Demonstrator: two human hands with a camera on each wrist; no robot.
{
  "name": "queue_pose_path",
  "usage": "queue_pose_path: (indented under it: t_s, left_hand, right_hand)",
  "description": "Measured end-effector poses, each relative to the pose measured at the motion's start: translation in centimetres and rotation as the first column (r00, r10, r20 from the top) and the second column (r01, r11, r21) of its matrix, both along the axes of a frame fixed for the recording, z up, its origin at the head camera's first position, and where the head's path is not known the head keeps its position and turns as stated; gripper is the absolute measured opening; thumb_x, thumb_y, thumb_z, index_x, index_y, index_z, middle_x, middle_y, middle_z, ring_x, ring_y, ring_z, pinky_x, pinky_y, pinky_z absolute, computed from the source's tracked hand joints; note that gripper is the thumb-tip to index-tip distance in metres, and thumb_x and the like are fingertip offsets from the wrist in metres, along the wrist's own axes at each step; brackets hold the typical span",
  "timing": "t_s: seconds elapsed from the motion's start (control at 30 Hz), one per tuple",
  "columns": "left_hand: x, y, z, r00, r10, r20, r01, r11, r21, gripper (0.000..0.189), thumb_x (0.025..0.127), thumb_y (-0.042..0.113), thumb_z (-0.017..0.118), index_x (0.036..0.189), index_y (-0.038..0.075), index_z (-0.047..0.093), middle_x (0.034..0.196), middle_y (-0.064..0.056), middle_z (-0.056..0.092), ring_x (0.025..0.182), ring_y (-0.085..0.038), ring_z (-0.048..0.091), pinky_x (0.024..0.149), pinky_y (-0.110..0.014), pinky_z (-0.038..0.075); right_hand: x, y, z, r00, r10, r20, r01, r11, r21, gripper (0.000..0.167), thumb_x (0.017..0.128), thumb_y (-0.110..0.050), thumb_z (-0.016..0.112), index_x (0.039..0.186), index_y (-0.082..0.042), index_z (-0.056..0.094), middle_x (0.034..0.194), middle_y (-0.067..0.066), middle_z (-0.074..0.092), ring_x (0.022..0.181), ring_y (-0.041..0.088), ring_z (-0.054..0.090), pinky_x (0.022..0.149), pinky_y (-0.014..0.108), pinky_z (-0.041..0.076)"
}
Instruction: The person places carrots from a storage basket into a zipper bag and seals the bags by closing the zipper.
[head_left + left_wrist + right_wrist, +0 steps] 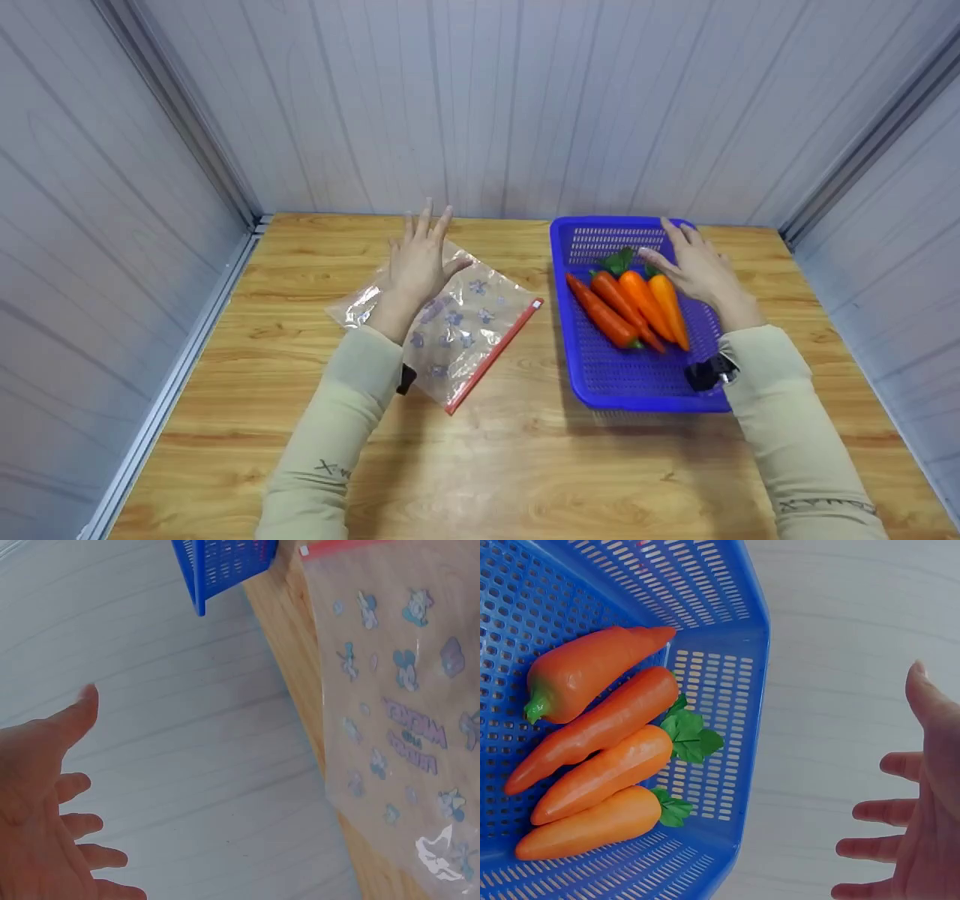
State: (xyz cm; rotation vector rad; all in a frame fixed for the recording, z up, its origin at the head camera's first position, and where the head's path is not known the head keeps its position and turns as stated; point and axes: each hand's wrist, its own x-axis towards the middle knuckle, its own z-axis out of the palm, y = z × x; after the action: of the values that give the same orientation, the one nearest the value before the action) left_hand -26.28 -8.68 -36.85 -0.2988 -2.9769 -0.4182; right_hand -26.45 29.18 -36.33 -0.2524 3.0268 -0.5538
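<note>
My left hand [417,271] hovers over a clear zip bag [480,315] with printed cartoon figures, fingers spread and holding nothing. The bag lies flat on the table, its red slider strip [495,357] on the right side. Above the right part of a blue plastic basket [568,360], my right hand [703,271] is spread, also holding nothing. Inside the basket several carrots lie side by side; a dark orange carrot [592,731] and a lighter one [592,823] show in the right wrist view, some with green leaves [692,736]. Both palms appear in the wrist views, apart from the things.
The wooden table [517,465] carries the bag on the left and the basket on the right. Pale panelled walls [480,112] rise at the back and both sides, with metal edging [180,360] along the left.
</note>
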Motion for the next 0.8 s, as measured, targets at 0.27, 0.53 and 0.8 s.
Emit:
queue_pose_path:
  t_s: [0.27,0.53,0.8]
  left_hand:
    - [1.0,0.5,-1.1,1.000,-0.006,-0.009,0.007,0.996,0.092,0.077,0.080,0.045,0.058,0.141,0.017,0.022,0.145,-0.013,0.013,0.129,-0.040,0.013,0.096,-0.060,0.021]
    - [1.4,1.0,-2.7,0.997,-0.018,-0.076,0.028,0.990,0.137,0.064,0.078,0.034,0.066,0.131,0.009,0.040,0.134,-0.017,0.036,0.119,-0.040,0.034,0.086,-0.056,0.037]
    - [2.1,1.7,-4.7,0.997,-0.039,-0.074,0.051,0.984,0.173,0.054,0.077,0.027,0.068,0.122,0.001,0.050,0.119,-0.018,0.050,0.101,-0.034,0.052,0.084,-0.043,0.044]
  right_hand:
    - [0.4,-0.4,-0.4,0.995,0.051,-0.086,-0.053,0.998,-0.029,0.074,0.089,-0.051,0.037,0.137,0.003,0.023,0.133,0.031,0.028,0.121,0.046,0.025,0.093,0.064,0.019]
    - [1.0,-0.9,-0.9,0.988,0.067,-0.142,-0.079,0.994,-0.081,0.066,0.089,-0.041,0.046,0.131,0.008,0.032,0.130,0.030,0.034,0.120,0.044,0.029,0.097,0.055,0.023]
    - [1.7,-1.6,-1.2,0.981,0.050,-0.186,-0.071,0.992,-0.106,0.060,0.087,-0.035,0.052,0.127,0.008,0.039,0.122,0.028,0.044,0.112,0.042,0.039,0.094,0.052,0.030]
